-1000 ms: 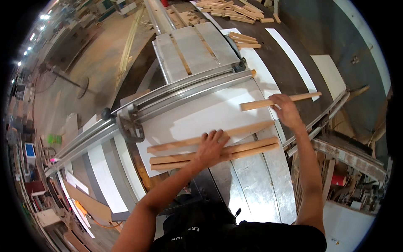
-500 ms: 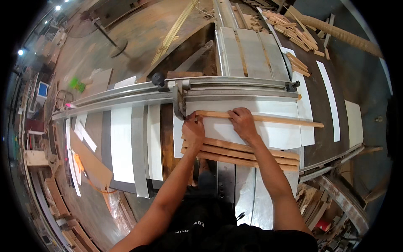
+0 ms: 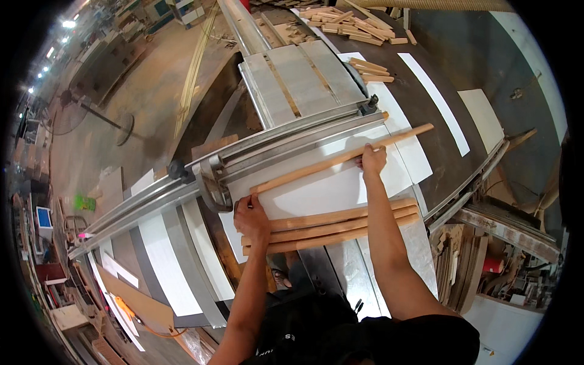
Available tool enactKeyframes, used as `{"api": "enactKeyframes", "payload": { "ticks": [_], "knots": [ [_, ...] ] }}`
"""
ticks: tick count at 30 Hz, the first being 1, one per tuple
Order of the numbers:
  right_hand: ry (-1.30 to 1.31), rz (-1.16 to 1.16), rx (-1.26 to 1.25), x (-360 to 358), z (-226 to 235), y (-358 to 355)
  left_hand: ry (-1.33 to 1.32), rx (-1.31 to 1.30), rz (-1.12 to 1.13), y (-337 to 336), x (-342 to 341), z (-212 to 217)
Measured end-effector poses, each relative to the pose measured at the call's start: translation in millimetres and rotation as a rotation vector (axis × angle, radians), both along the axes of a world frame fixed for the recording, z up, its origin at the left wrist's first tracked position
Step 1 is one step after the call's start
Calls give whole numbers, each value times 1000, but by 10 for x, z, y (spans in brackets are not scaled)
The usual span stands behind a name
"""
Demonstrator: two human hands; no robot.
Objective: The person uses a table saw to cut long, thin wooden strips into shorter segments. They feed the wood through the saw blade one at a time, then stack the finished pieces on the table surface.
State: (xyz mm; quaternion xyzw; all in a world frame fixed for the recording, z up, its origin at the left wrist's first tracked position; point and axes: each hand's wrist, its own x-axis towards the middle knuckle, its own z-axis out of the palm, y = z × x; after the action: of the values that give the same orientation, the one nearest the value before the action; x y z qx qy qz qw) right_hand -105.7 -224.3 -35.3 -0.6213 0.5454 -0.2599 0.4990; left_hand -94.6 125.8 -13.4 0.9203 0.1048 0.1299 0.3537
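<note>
Far left, a workshop floor [image 3: 91, 152] with a pedestal fan [image 3: 115, 121] and scattered boards; a blue-screened device [image 3: 44, 220] sits near the left edge. Moving in, a long metal fence rail [image 3: 243, 161] runs diagonally across the white bench [image 3: 316, 191], ending at a curved metal bracket [image 3: 213, 185]. The left hand [image 3: 251, 219] rests just below that bracket, fingers curled together over the left ends of a stack of wooden strips [image 3: 340, 224] lying near the bench's front edge; thumb reaches toward the left tip of a single wooden strip [image 3: 340, 158]. That single strip lies flat on the white surface, parallel to the fence and just in front of it, apart from the stack, its right end jutting past the bench onto the dark side panel [image 3: 444, 164]. The right hand [image 3: 372, 159] presses on it toward its right part, fingers closed over the top edge, palm down. Behind the fence, a grey slotted machine table [image 3: 304, 79]. Upper right, a heap of short wood offcuts [image 3: 347, 24] and a few more [image 3: 374, 70] beside the table. Far right, cluttered racks [image 3: 486, 261] below bench level.
</note>
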Motion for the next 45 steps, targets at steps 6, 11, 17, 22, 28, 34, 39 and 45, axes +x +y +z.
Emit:
{"api": "enactKeyframes", "payload": {
  "ticks": [6, 11, 17, 22, 28, 34, 39, 45],
  "knots": [
    [-42, 29, 22, 393, 23, 231, -203, -51, -142, 30, -45, -38],
    [-61, 16, -96, 589, -343, 123, -364, 1, -487, -354, 160, 187],
    [-129, 115, -103, 542, -706, -54, -225, 214, -814, -852, 856, 280],
    [-27, 114, 11, 592, -396, 311, -249, 397, -937, -944, 978, 120],
    [-73, 114, 4, 575, -198, 551, -285, 453, -945, -1001, 1012, -64],
    [-131, 150, 64, 573, -193, 495, -341, 500, -875, -1095, 1096, -218],
    [-163, 38, 170, 572, 17, 296, -345, 534, -855, -1085, 1083, -135],
    [-55, 50, 37, 592, 149, 220, -402, 531, -861, -1109, 1098, -68]
  ]
}}
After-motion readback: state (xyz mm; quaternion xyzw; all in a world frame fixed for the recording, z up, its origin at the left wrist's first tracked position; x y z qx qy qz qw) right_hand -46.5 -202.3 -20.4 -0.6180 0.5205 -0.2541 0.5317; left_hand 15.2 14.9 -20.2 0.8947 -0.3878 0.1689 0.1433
